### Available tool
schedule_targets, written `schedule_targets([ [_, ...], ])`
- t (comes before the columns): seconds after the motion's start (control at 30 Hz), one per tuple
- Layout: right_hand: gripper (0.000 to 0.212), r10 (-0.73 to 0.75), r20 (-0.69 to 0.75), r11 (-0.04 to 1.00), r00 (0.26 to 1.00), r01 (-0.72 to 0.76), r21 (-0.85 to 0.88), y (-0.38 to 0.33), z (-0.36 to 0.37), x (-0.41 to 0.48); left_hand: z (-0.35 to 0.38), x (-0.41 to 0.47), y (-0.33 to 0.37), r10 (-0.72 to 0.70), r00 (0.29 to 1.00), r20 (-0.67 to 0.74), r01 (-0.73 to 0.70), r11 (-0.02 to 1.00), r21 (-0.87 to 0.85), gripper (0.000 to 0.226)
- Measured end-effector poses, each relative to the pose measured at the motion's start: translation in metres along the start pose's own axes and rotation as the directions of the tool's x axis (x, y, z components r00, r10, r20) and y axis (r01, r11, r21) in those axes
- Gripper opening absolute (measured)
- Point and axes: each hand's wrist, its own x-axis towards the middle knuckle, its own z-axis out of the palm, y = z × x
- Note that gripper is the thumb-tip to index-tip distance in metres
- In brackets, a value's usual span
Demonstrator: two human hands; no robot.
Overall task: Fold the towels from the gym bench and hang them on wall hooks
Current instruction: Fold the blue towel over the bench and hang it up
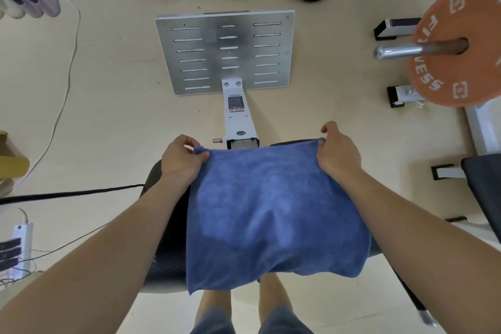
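In the head view, the blue towel is hanging as one soft sheet between the two hands. Its upper edge is stretching fairly taut from corner to corner, and its lower edge is drooping toward the person's knees, with the lower left corner dipping lowest. The left hand is pinching the upper left corner, thumb and curled fingers closing on a small tuft of cloth. The right hand is pinching the upper right corner in the same way, with the cloth running out from under its fingertips. The towel is spreading in front of the dark padded bench, which is showing only to the left of the cloth and as a thin dark strip past the top edge. Whether the cloth is resting on the pad or hanging just above it cannot be told. Judging by the gentle sag and fine nap, the towel is looking light, limp and slightly grippy rather than slippery, so it should follow the hands easily but lend no stiffness of its own, and any unheld edge will flop. Corners and edges are looking like the sensible places to take hold, since a grip in the middle would bunch it. Beyond the hands a slotted metal plate is showing, and an orange weight plate is sitting on a bar at the right. No wall hooks are showing.
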Motion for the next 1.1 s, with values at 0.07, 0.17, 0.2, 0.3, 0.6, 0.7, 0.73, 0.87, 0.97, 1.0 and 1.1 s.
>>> schedule_targets([
  [0.07,0.043,0.011,0.017,1.0,1.0,-0.011,0.008,-0.003,-0.008,-0.004,0.0,-0.001,0.0,0.017,1.0,0.024,-0.019,0.994,0.111,0.04],
  [0.17,0.048,0.061,0.005,0.996,0.998,-0.061,0.058,0.005,-0.027,-0.031,-0.008,-0.024,-0.003,0.097,0.993,0.073,-0.112,0.966,0.233,0.053],
  [0.2,0.048,0.081,0.003,0.995,0.997,-0.081,0.06,0.009,-0.033,-0.048,-0.012,-0.04,-0.006,0.128,0.987,0.097,-0.15,0.951,0.269,0.049],
  [0.3,0.048,0.11,-0.06,0.994,0.992,-0.109,0.027,0.022,-0.042,-0.111,-0.024,-0.098,-0.014,0.213,0.968,0.131,-0.247,0.897,0.367,0.048],
  [0.6,0.018,0.526,0.086,0.477,0.846,-0.377,0.794,0.031,-0.016,-0.226,-0.037,-0.202,-0.036,0.191,0.981,-0.031,-0.173,0.939,0.297,0.048],
  [0.7,0.016,0.527,0.264,0.285,0.808,-0.46,0.841,0.031,-0.012,-0.231,-0.033,-0.216,-0.037,0.106,0.991,-0.08,-0.092,0.983,0.16,0.036],
  [0.73,0.016,0.496,0.343,0.212,0.798,-0.494,0.843,0.034,-0.013,-0.232,-0.033,-0.219,-0.04,0.081,0.994,-0.075,-0.075,0.994,0.082,0.037],
  [0.87,0.013,0.398,0.518,0.041,0.757,-0.579,0.814,0.052,-0.018,-0.235,-0.031,-0.23,-0.061,0.029,0.995,0.092,-0.013,0.986,-0.168,0.042],
  [0.97,0.017,0.334,0.587,-0.1,0.738,-0.591,0.8,0.058,-0.021,-0.238,-0.033,-0.233,-0.071,-0.06,0.993,0.106,0.101,0.889,-0.447,0.027],
  [1.0,0.013,0.332,0.603,-0.129,0.726,-0.598,0.791,0.059,-0.023,-0.239,-0.035,-0.233,-0.072,-0.102,0.987,0.126,0.156,0.813,-0.561,0.022],
  [1.1,0.004,0.266,0.684,-0.309,0.679,-0.612,0.728,0.061,-0.038,-0.244,-0.046,-0.233,-0.067,-0.151,0.961,0.231,0.274,0.607,-0.746,0.009],
])
